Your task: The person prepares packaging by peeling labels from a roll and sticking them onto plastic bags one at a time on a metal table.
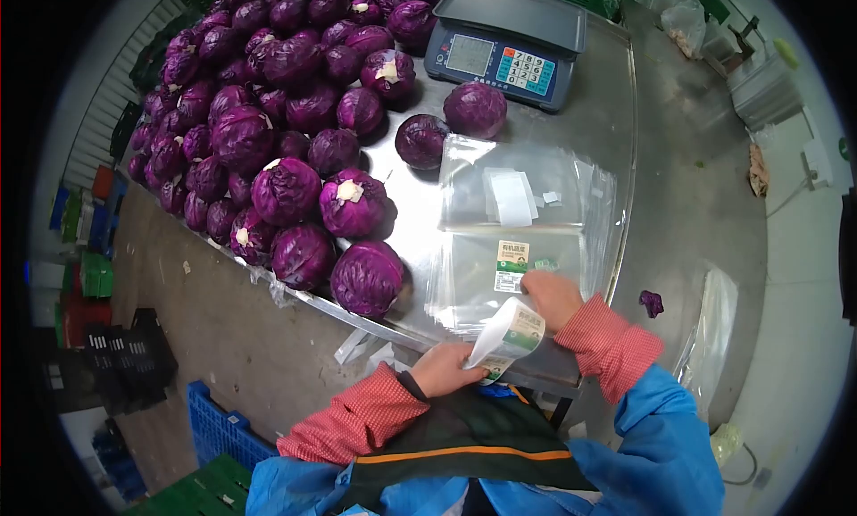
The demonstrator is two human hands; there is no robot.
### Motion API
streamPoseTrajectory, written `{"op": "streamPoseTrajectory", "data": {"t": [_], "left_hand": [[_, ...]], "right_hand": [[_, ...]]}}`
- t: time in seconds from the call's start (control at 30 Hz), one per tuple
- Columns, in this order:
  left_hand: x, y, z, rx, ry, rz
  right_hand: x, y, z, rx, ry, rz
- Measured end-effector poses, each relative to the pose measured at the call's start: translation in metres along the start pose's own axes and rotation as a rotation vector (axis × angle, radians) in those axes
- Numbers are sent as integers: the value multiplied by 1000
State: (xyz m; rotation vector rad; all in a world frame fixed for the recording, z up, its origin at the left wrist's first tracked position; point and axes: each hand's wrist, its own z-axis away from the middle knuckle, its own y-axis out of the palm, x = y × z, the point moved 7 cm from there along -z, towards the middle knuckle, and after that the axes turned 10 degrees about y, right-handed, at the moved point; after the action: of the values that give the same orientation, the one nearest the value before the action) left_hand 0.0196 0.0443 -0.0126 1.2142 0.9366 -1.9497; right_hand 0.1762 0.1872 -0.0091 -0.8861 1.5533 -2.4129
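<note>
My left hand (444, 370) grips a roll of labels (520, 330) near the table's front edge, its fingers wrapped on the backing paper. Just above the roll, my right hand (552, 299) is at the lower right corner of a printed label (511, 264) that lies on a stack of clear plastic bags (464, 262). The fingertips of my right hand are bent down at the label, and whether they pinch anything is hidden. White paper pieces (511, 197) rest on the upper part of the bags. Two red cabbages (475, 110) sit just beyond the stack.
Many red cabbages (292, 61) are heaped over the left of the metal table (632, 96). A scale (504, 47) stands at the back. Blue crate (223, 427) and green crate (201, 489) are at the lower left; a purple leaf (652, 303) lies to the right.
</note>
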Motion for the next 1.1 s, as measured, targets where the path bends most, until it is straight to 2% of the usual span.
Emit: {"op": "streamPoseTrajectory", "data": {"t": [0.07,0.17,0.27,0.37,0.47,0.53,0.6,0.67,0.77,0.83,0.9,0.93,1.0,1.03,1.1], "left_hand": [[2,0,4,-16,-14,14],[8,0,7,-34,-7,17],[10,1,9,-40,6,2],[6,0,10,-52,22,6],[9,0,13,-54,20,0],[11,-2,13,-58,6,-8],[10,-4,13,-64,-16,-9],[24,-2,8,-81,-16,152],[23,-13,2,-78,-59,278],[29,-16,1,-76,-43,411],[27,-19,1,-73,-31,392],[25,-20,1,-71,-26,382],[-3,-44,1,-287,154,-154],[-23,-52,1,-384,247,-425],[-63,-68,-11,-566,437,-367]], "right_hand": [[-1,12,3,-116,-95,31],[-13,22,1,-84,-17,-35],[-9,9,0,35,53,-70],[-8,12,3,-34,-46,-29],[-15,10,0,49,53,-95],[-22,-5,-18,67,29,-264],[-11,-71,-45,-168,4,-17],[18,-144,-63,-466,33,521],[64,-179,-41,-611,-2,332],[58,-114,-32,-271,-127,-53],[61,-64,-11,175,-81,-473],[58,-53,-6,187,-43,-575],[48,-36,1,203,41,-785],[48,-36,5,186,33,-742],[53,-38,12,149,20,-653]]}}
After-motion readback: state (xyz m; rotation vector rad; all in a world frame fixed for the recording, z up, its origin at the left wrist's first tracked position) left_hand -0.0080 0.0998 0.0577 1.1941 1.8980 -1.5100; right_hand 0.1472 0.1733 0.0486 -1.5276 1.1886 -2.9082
